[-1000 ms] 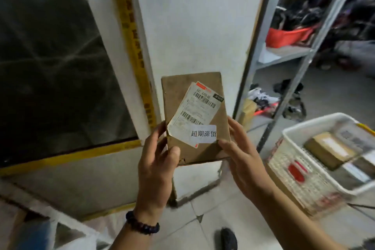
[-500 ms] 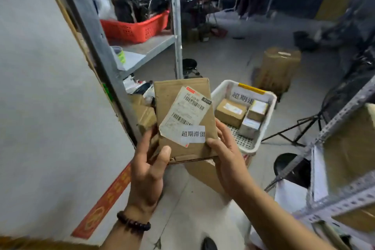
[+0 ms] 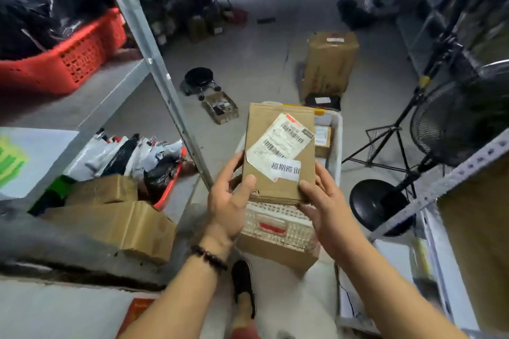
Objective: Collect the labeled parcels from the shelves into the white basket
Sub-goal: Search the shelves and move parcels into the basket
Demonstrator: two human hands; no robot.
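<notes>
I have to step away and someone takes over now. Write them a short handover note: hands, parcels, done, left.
Left hand and right hand both grip one labeled parcel by its lower edge, held upright above the white basket.
At least one small box already lies in the basket.
Left: lower this parcel in, release, then fetch more from the shelves.

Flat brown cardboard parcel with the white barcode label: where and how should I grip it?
Grip the flat brown cardboard parcel by its lower side edges, from left and right, as the left hand and right hand do: it stands upright and looks thin.
</notes>
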